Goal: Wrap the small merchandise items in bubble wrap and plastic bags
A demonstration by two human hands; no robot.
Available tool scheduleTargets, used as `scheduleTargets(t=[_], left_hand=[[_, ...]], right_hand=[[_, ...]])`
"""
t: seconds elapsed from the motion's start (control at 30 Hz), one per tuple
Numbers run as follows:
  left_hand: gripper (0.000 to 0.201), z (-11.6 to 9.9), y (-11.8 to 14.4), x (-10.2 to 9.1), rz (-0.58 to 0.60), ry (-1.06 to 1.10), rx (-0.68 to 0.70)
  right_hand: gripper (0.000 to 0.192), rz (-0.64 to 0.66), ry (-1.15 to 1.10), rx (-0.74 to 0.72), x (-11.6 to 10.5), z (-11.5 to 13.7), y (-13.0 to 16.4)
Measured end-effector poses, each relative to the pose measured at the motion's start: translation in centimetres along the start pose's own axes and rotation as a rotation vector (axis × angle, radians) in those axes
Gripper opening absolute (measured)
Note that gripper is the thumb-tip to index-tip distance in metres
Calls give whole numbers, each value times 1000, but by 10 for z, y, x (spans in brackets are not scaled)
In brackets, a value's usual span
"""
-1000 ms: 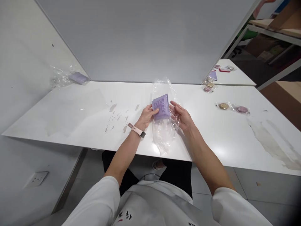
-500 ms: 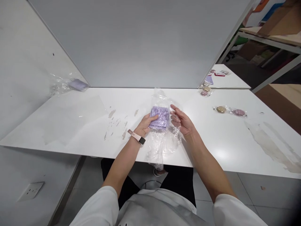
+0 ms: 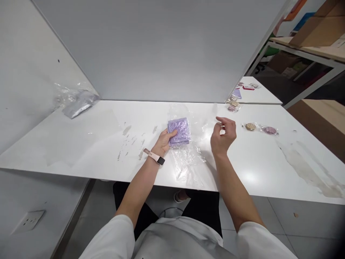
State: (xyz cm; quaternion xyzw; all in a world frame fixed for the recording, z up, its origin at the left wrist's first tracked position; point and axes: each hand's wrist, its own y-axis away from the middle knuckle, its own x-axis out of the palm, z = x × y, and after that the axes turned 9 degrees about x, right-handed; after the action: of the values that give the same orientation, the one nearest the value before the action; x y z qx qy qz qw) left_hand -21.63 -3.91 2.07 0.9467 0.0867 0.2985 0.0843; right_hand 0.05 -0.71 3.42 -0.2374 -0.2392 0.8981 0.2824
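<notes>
Mid-frame: crinkly clear plastic wrap (image 3: 188, 158) under a flat, embossed lilac square block (image 3: 179, 131). Left hand (image 3: 163, 141) grips its edge; right hand (image 3: 223, 135) hovers loosely curled, empty.

Head-worn view, forward and downward

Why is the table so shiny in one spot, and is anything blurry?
Head view: overhead light makes a bright glare patch on the white table and glints on the clear plastic wrap; the right hand looks slightly blurred; the table edges bend from the wide lens.
</notes>
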Motion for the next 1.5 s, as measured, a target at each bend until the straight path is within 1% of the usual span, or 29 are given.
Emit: scheduleTargets(t=[0.07, 0.13, 0.17, 0.2, 0.23, 0.33, 0.37, 0.4, 0.43, 0.47, 0.53, 0.6, 0.63, 0.7, 0.73, 0.77, 0.87, 0.93, 1.0, 1.03, 1.07, 1.13, 1.2, 1.23, 1.27, 1.33, 1.37, 1.43, 1.5], left_hand=[[23, 0, -1, -1, -31, -3, 12], [24, 1, -2, -2, -61, -4, 31], [25, 2, -3, -3, -69, -5, 38], [26, 2, -3, -3, -68, -7, 44], [27, 3, -4, -3, -58, -7, 47], [29, 4, -3, -1, 11, -7, 58], [31, 4, -2, 1, 39, -9, 72], [33, 5, -1, 2, 66, -15, 89], [35, 6, 1, 4, 92, -35, 109], [38, 7, 2, 5, 101, -77, 130], [50, 10, 4, 8, 52, -232, 181], [57, 12, 4, 10, -14, -396, 230], [53, 13, 4, 10, -19, -437, 242], [32, 12, 0, 9, -2, -410, 225], [21, 10, -3, 7, -22, -361, 196], [16, 7, -6, 4, -73, -305, 168], [24, -4, -12, -5, -293, -216, 157], [28, -11, -11, -9, -414, -308, 261], [44, -16, -7, -11, -504, -516, 453], [50, -16, -4, -10, -507, -622, 557], [50, -16, -1, -9, -464, -712, 643], [45, -15, 4, -6, -253, -864, 718], [47, -13, 8, -3, -1, -1037, 641], [56, -12, 9, -4, 95, -1136, 563], [68, -12, 9, -5, 155, -1227, 477], [88, -14, 9, -8, 179, -1340, 339], [92, -15, 9, -11, 164, -1351, 305], [91, -17, 7, -15, 141, -1291, 317], [90, -16, 4, -18, 133, -1130, 373]], right_hand=[[33, -90, 49, -59, -3, 8, 3], [36, -200, 67, -62, -6, 9, 1], [37, -198, 53, -49, -7, 7, -1], [37, -141, 27, -27, -7, 6, -1], [37, -25, -5, 3, -6, 5, -1], [41, 532, -115, 160, 3, 10, 10], [43, 694, -156, 227, 6, 13, 16], [46, 808, -205, 288, 10, 16, 22], [49, 875, -258, 334, 12, 19, 27], [52, 899, -310, 361, 14, 22, 31], [60, 861, -362, 349, 16, 26, 37], [63, 827, -318, 262, 16, 27, 40], [62, 832, -274, 201, 16, 27, 42], [61, 897, -174, 63, 17, 26, 45], [61, 951, -125, -4, 19, 26, 47], [62, 1008, -76, -61, 20, 24, 49], [63, 1170, 42, -152, 25, 20, 55], [65, 1253, 57, -155, 26, 18, 57], [68, 1301, -8, -113, 25, 15, 55], [68, 1304, -63, -66, 25, 14, 54], [68, 1290, -125, -8, 25, 12, 52], [68, 1240, -237, 87, 26, 8, 49], [76, 1199, -271, 95, 29, 5, 47], [83, 1187, -242, 66, 31, 3, 48], [87, 1173, -185, 30, 33, 2, 49], [89, 1138, -14, -39, 35, 2, 52], [87, 1122, 72, -66, 35, 2, 54], [81, 1106, 199, -104, 35, 3, 57], [79, 1102, 250, -122, 34, 3, 58]])
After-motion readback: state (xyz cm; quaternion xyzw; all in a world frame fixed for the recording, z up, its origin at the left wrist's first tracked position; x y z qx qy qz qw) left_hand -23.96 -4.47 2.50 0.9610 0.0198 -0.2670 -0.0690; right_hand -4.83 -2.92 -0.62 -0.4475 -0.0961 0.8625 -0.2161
